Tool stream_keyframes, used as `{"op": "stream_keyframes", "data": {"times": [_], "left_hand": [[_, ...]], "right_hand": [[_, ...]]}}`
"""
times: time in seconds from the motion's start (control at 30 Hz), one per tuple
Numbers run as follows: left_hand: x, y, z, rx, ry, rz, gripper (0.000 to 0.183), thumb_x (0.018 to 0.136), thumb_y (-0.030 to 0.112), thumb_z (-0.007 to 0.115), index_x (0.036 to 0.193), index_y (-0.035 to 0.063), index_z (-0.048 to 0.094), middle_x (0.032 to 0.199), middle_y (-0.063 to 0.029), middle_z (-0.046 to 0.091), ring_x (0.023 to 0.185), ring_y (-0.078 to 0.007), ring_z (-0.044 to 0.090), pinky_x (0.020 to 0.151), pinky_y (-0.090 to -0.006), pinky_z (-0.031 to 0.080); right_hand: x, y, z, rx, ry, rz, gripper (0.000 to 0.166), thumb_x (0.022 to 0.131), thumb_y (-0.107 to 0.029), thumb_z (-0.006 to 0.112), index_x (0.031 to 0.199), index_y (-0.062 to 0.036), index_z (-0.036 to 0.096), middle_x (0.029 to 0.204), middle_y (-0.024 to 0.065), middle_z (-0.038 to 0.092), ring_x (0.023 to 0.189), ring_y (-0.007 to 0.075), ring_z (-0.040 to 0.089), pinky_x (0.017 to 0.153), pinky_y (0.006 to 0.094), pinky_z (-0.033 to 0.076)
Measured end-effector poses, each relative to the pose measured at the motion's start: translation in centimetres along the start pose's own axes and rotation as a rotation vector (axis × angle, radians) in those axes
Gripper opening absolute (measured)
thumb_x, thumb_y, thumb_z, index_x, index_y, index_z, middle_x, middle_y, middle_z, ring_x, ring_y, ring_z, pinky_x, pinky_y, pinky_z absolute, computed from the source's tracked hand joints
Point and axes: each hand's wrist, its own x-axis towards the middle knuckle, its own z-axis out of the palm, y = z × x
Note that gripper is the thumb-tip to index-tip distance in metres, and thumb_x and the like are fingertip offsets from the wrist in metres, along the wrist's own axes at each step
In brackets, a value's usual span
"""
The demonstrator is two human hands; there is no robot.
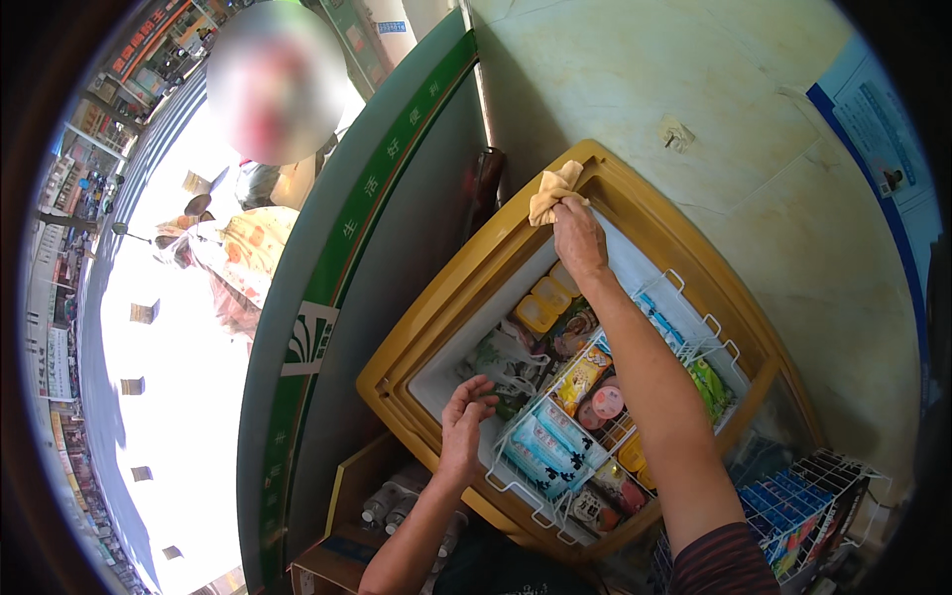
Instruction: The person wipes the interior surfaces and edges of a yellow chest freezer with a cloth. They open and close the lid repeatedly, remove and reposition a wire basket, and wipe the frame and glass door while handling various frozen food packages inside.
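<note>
My right hand (580,238) grips a crumpled yellow cloth (554,195) at the far corner of a chest freezer's yellow rim (465,256). The cloth lies against that rim. My left hand (467,425) hovers over the near left part of the freezer, fingers apart and holding nothing. Beneath it is a clear plastic bag (509,364). White wire baskets (513,487) hold blue ice-cream packets (550,446), a yellow snack packet (580,379) and round pink tubs (608,401). Yellow plastic containers (547,301) sit lower down at the freezer's far left side.
A green-banded glass partition (372,193) stands left of the freezer; beyond it are a bright street and a person in a patterned garment (256,238). A tiled wall (744,149) rises to the right. Plastic bottles (401,509) stand below; a wire rack (811,491) holds packets at lower right.
</note>
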Motion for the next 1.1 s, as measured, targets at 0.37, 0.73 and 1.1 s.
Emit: {"op": "stream_keyframes", "data": {"times": [0.37,0.73,1.1], "left_hand": [[4.8,4.9,4.4,0.078,-0.216,-0.003,0.058,0.104,0.016,0.057,0.157,0.006,0.035,0.145,-0.012,0.055,0.132,-0.0243,0.055,0.109,-0.0359,0.046],[12.0,-0.1,3.1,-0.436,-0.116,-0.31,0.03,0.104,0.021,0.052,0.125,0.0016,0.061,0.117,-0.0114,0.07,0.111,-0.0263,0.066,0.098,-0.0445,0.052],[6.1,0.7,4.1,-0.152,-0.227,-0.338,0.058,0.102,0.035,0.058,0.149,0.0043,0.046,0.14,-0.0127,0.061,0.122,-0.0275,0.061,0.106,-0.0417,0.045]], "right_hand": [[-9.2,-6.5,-4.7,1.172,-1.064,0.41,0.032,0.082,-0.021,0.075,0.104,0.0025,0.073,0.087,0.0108,0.074,0.08,0.0199,0.069,0.075,0.0341,0.054],[-13.1,-9.2,-5.0,0.517,-0.331,-0.152,0.039,0.09,-0.004,0.065,0.129,-0.004,0.063,0.127,0.0152,0.063,0.116,0.0378,0.062,0.099,0.0437,0.053],[4.9,6.0,0.3,0.019,0.18,0.147,0.023,0.09,-0.004,0.065,0.112,0.0028,0.068,0.128,0.0198,0.064,0.117,0.0394,0.061,0.098,0.0449,0.051]]}}
